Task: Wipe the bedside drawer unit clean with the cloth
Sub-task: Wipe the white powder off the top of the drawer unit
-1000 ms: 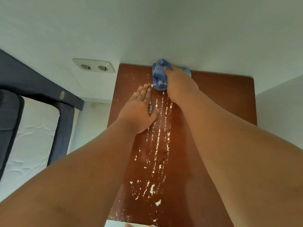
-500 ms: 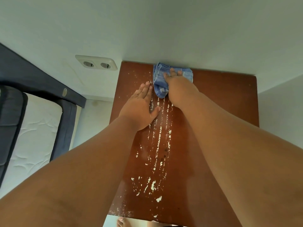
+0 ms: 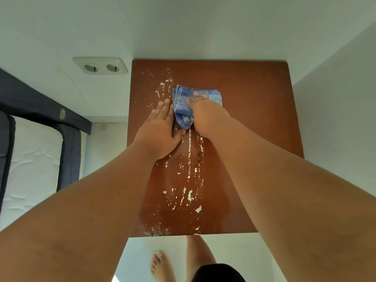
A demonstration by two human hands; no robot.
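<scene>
The bedside drawer unit [image 3: 254, 102] shows its reddish-brown wooden top from above, with white flaky streaks running down its left-middle part. A folded blue checked cloth [image 3: 184, 102] lies on the top, about a third of the way in from the back edge. My right hand [image 3: 205, 115] presses down on the cloth, fingers spread over it. My left hand [image 3: 160, 131] lies flat on the wood just left of the cloth, fingers together, touching its edge. The unit's drawers are hidden below the top.
A white wall runs behind the unit, with a double socket [image 3: 100, 66] to the left. Another wall closes the right side. A bed with a dark frame [image 3: 67, 143] and white mattress [image 3: 32, 165] stands on the left. My bare foot [image 3: 160, 265] stands on the pale floor.
My right hand has pulled the cloth from the back edge toward me along the streaks. The left hand stays flat beside it. The view has tilted down, showing the unit's front edge and my foot.
</scene>
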